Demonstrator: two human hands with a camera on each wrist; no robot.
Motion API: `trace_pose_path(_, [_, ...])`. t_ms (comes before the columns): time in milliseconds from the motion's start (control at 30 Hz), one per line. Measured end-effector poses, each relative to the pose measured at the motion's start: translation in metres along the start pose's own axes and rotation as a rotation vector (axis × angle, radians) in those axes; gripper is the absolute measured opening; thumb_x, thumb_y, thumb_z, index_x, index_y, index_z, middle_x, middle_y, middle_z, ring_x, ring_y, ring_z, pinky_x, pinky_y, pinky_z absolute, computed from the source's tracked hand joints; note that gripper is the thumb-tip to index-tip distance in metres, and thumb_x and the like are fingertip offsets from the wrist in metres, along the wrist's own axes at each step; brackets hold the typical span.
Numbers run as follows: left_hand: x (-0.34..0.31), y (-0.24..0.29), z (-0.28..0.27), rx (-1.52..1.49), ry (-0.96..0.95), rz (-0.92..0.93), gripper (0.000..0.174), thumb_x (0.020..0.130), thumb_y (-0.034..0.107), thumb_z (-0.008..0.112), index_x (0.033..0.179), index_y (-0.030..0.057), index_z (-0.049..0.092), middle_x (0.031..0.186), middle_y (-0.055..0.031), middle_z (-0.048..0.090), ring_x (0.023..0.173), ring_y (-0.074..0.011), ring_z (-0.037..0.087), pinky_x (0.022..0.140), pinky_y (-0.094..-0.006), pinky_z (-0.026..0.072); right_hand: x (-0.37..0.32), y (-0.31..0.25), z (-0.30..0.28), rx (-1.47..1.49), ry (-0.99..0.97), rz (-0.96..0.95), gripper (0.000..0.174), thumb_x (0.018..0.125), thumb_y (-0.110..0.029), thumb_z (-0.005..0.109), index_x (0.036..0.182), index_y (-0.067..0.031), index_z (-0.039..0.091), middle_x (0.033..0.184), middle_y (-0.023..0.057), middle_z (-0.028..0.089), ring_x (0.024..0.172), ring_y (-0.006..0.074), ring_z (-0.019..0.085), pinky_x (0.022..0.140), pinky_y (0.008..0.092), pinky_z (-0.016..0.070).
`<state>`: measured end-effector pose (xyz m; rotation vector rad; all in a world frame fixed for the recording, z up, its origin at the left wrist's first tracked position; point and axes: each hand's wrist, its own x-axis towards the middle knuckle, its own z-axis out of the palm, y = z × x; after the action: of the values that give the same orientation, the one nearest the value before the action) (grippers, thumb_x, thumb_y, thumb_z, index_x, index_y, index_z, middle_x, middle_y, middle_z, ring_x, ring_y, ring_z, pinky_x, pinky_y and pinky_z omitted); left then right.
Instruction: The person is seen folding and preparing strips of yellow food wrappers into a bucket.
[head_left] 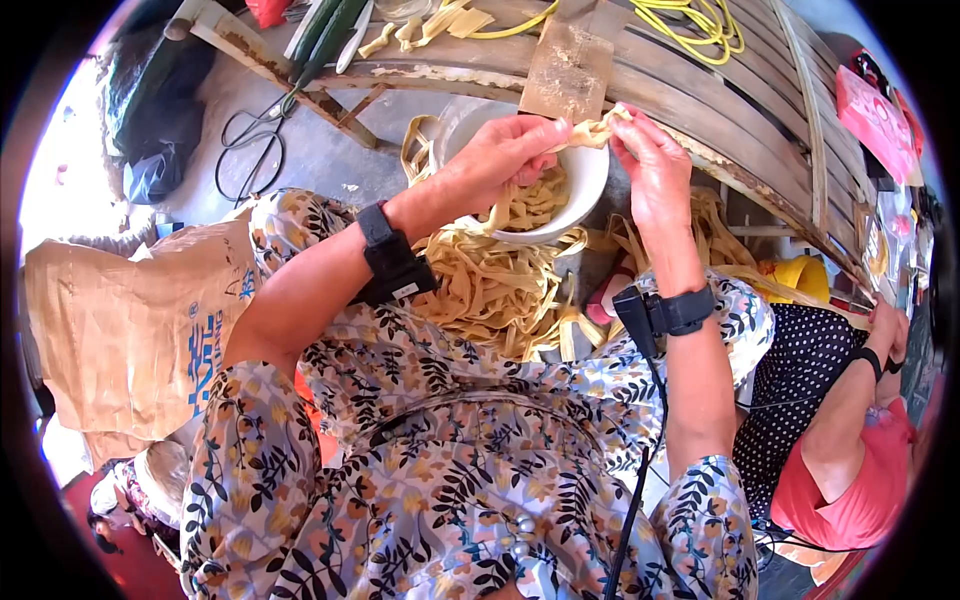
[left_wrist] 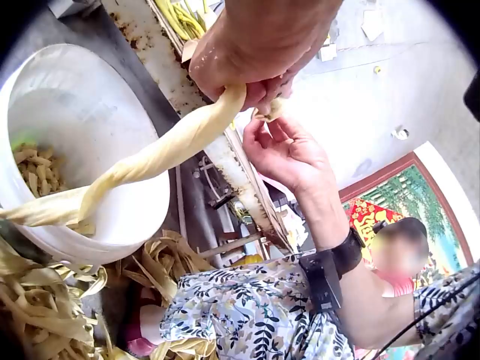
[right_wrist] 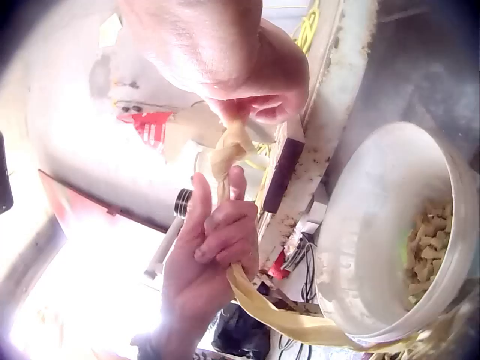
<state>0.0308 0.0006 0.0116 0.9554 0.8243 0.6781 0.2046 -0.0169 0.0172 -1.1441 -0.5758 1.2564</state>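
Over a white bucket (head_left: 592,195), both hands hold a pale yellow, twisted strip (head_left: 590,133) that looks like tofu skin. My left hand (head_left: 512,150) grips it with curled fingers, and a long tail of the strip (left_wrist: 157,161) hangs from that hand across the bucket. My right hand (head_left: 657,175) pinches the short end between thumb and fingertips. Between the hands the strip is looped into a small knot (right_wrist: 231,152), seen in the right wrist view. Short knotted pieces (right_wrist: 429,251) lie in the bucket. A heap of loose strips (head_left: 490,290) lies below it.
A slatted bench (head_left: 680,105) runs along the far side, with a wooden board (head_left: 566,70), yellow cord (head_left: 690,25) and several knotted strips (head_left: 405,35) on it. A large brown sack (head_left: 130,330) stands at the left. Another person (head_left: 850,450) sits close at the right.
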Motion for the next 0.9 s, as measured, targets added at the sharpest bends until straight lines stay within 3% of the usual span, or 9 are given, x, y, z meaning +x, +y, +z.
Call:
trace_pose_path(133, [0.000, 0.000, -0.011, 0.084, -0.152, -0.014, 0.026, 0.088, 0.024, 0.050, 0.088, 0.0006, 0.060, 0.058, 0.0085, 0.034, 0.050, -0.0014, 0.027, 0.044, -0.0166, 0.0209, 0.008, -0.002, -0.013, 0.013, 0.025, 0.021, 0.018, 0.073, -0.002, 0.065, 0.090, 0.0034, 0.062, 0.088, 0.0048, 0.061, 0.073, 0.0102, 0.057, 0.070, 0.0214, 0.0486])
trace_pose_path(233, [-0.002, 0.001, -0.015, 0.020, -0.200, -0.070, 0.026, 0.088, 0.024, 0.050, 0.089, 0.0005, 0.060, 0.058, 0.0080, 0.035, 0.049, -0.0015, 0.026, 0.043, -0.0162, 0.0203, 0.005, -0.008, -0.011, -0.068, -0.092, 0.034, 0.019, 0.076, -0.005, 0.063, 0.093, 0.0036, 0.060, 0.090, 0.0053, 0.061, 0.076, 0.0111, 0.057, 0.072, 0.0226, 0.0496])
trace_pose_path(267, [-0.002, -0.001, -0.019, -0.013, -0.220, -0.094, 0.025, 0.089, 0.024, 0.049, 0.088, 0.0008, 0.059, 0.058, 0.0078, 0.035, 0.049, -0.0014, 0.026, 0.043, -0.0161, 0.0201, 0.007, -0.008, -0.014, -0.114, -0.230, 0.030, 0.025, 0.078, -0.015, 0.063, 0.096, 0.0019, 0.059, 0.091, 0.0048, 0.060, 0.081, 0.0104, 0.056, 0.072, 0.0236, 0.0507])
trace_pose_path(367, [0.000, -0.002, -0.026, -0.068, -0.296, -0.139, 0.025, 0.089, 0.024, 0.048, 0.087, 0.0016, 0.059, 0.058, 0.0076, 0.036, 0.048, -0.0013, 0.026, 0.042, -0.0159, 0.0197, 0.003, -0.008, -0.012, -0.310, -0.346, 0.188, 0.029, 0.077, -0.024, 0.065, 0.096, -0.0019, 0.060, 0.091, 0.0041, 0.059, 0.084, 0.0081, 0.055, 0.068, 0.0219, 0.0511])
trace_pose_path(400, [0.000, -0.001, -0.024, -0.062, -0.327, -0.137, 0.025, 0.089, 0.024, 0.048, 0.086, 0.0018, 0.059, 0.058, 0.0076, 0.036, 0.048, -0.0013, 0.026, 0.042, -0.0160, 0.0197, -0.006, -0.010, -0.003, -0.354, -0.381, 0.164, 0.029, 0.075, -0.028, 0.067, 0.091, -0.0053, 0.062, 0.085, 0.0032, 0.060, 0.074, 0.0052, 0.054, 0.060, 0.0182, 0.0489])
trace_pose_path(500, [0.000, -0.003, -0.024, -0.064, -0.361, -0.124, 0.025, 0.090, 0.024, 0.047, 0.086, 0.0023, 0.059, 0.058, 0.0077, 0.037, 0.047, -0.0010, 0.026, 0.042, -0.0160, 0.0196, -0.008, -0.002, 0.005, -0.381, -0.540, 0.150, 0.017, 0.077, -0.017, 0.064, 0.087, -0.0038, 0.062, 0.070, 0.0010, 0.058, 0.057, 0.0017, 0.049, 0.046, 0.0133, 0.0359])
trace_pose_path(700, [-0.001, 0.005, -0.029, -0.090, -0.356, -0.163, 0.024, 0.090, 0.024, 0.047, 0.083, 0.0027, 0.057, 0.059, 0.0080, 0.038, 0.044, -0.0006, 0.025, 0.039, -0.0153, 0.0177, -0.005, -0.002, -0.004, -0.058, -0.422, 0.192, 0.015, 0.076, -0.011, 0.064, 0.085, -0.0004, 0.060, 0.064, 0.0003, 0.053, 0.049, 0.0014, 0.041, 0.040, 0.0144, 0.0276])
trace_pose_path(900, [0.002, 0.007, -0.034, -0.140, -0.401, -0.234, 0.023, 0.090, 0.023, 0.048, 0.082, 0.0020, 0.056, 0.058, 0.0083, 0.037, 0.046, -0.0006, 0.025, 0.039, -0.0154, 0.0176, -0.003, -0.003, -0.003, -0.158, -0.385, 0.220, 0.015, 0.078, -0.014, 0.061, 0.085, -0.0007, 0.060, 0.062, 0.0009, 0.052, 0.046, 0.0017, 0.037, 0.041, 0.0153, 0.0278])
